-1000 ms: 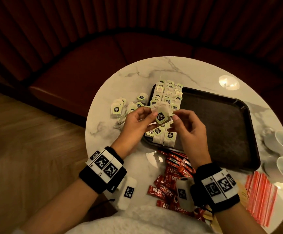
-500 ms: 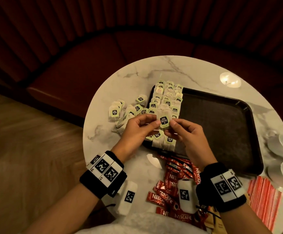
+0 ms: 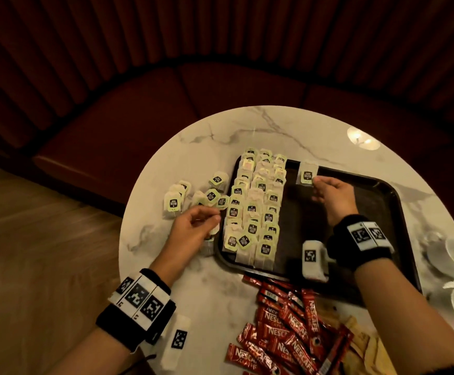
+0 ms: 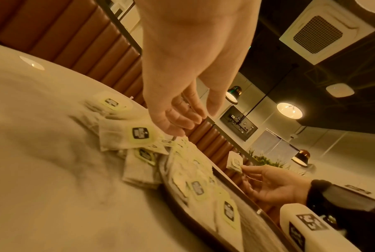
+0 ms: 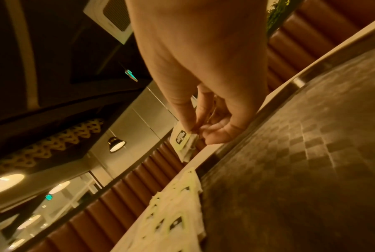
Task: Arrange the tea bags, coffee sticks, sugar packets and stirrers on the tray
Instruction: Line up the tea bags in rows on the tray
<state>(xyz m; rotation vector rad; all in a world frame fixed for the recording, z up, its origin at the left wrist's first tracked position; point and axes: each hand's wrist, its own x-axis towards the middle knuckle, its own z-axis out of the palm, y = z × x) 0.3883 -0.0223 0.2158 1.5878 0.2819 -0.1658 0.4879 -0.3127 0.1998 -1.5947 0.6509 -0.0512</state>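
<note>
A single pale paper tea bag with a lime-green tag and black label (image 3: 308, 173) is pinched at its near corner by the right hand (image 3: 333, 196) between thumb and forefinger, over the far edge of the dark rectangular plastic tray (image 3: 382, 212), just right of the three overlapping rows of matching tea bags (image 3: 255, 209) filling the tray's left end. The left hand (image 3: 193, 231) hovers with loosely curled fingers holding nothing over the loose heap of the same tea bags (image 3: 190, 197) on the round white marble table (image 3: 182, 280), just left of the tray. Red Nescafe coffee sticks (image 3: 282, 328) lie piled near the table's front edge, with yellow-brown sugar packets (image 3: 366, 345) beside them.
</note>
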